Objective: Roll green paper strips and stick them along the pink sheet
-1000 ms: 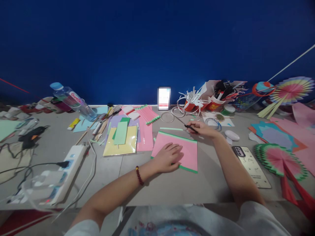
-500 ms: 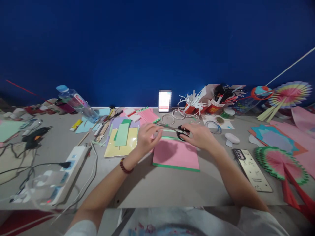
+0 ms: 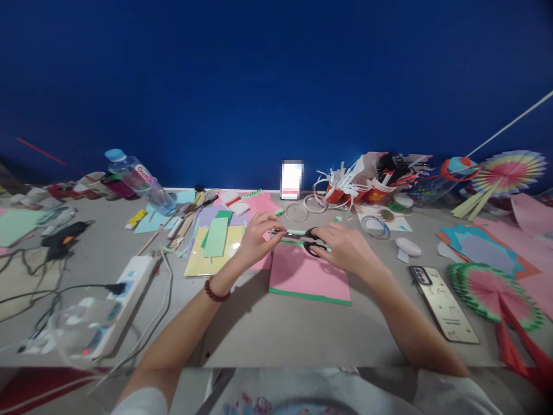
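My right hand (image 3: 345,245) grips scissors (image 3: 311,249) by their black handles, above the far edge of a pink sheet (image 3: 310,274). The blades point left, towards my left hand, and look partly opened. My left hand (image 3: 260,237) is closed, thumb and fingertips pinched together beside the blade tips. What it pinches is too small to make out. A green strip runs along the sheet's near edge, and a pale green one lies along its far edge. Small pale green scraps (image 3: 339,219) lie beyond my right hand.
On the left are a water bottle (image 3: 141,180), a green paper strip (image 3: 215,237) on a yellow pack (image 3: 231,253), and a power strip (image 3: 123,305). To the right lie a phone (image 3: 444,302), a white mouse (image 3: 408,247) and a pink-green paper fan (image 3: 492,294). Red cups (image 3: 379,193) stand behind.
The scissors have shifted slightly left and down, and their blades now reach my left fingertips. My left fingers have drawn together into a pinch.
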### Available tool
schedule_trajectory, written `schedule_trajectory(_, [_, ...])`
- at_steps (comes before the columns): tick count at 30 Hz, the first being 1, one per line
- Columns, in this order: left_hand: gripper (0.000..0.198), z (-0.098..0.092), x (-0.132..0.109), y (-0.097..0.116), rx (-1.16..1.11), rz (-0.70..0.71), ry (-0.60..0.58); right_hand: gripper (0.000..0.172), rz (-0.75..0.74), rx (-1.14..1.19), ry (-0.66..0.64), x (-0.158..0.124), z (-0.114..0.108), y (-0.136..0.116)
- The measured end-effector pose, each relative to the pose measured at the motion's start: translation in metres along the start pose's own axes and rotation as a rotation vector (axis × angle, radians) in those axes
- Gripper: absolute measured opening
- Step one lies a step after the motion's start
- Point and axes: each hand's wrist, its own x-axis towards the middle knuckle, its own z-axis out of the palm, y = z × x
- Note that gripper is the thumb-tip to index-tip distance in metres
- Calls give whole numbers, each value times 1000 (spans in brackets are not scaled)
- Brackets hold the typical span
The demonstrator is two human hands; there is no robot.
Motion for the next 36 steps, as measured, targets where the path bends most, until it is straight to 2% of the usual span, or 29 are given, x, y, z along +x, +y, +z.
schedule_trajectory(7, [14,-3,0,-2,-395,-365,172,15,90,41,-272,11,29,-1])
schedule_trajectory(10, [18,-2,-2,-5,-443,-422,196,13,76,77,-321,15,45,0])
schedule_trajectory(17, [25,10,-3,-18,-526,-416,153,11,157,321,-343,11,61,5])
schedule_trajectory(23, [34,21,-3,-25,-608,-304,12,6,225,553,-358,10,66,13])
schedule_trajectory(25, [33,21,-4,-23,-554,-242,-9,3,217,698,-359,13,61,11])
schedule_trajectory(28, [29,20,-6,-21,-450,-146,-23,20,226,1089,-357,18,46,-1])
schedule_trajectory(30, [28,20,-6,-21,-414,-97,-30,30,285,1290,-330,21,35,-11])
schedule_trajectory(36, [28,19,-7,-26,-377,-81,-30,34,418,1434,-261,23,14,-32])
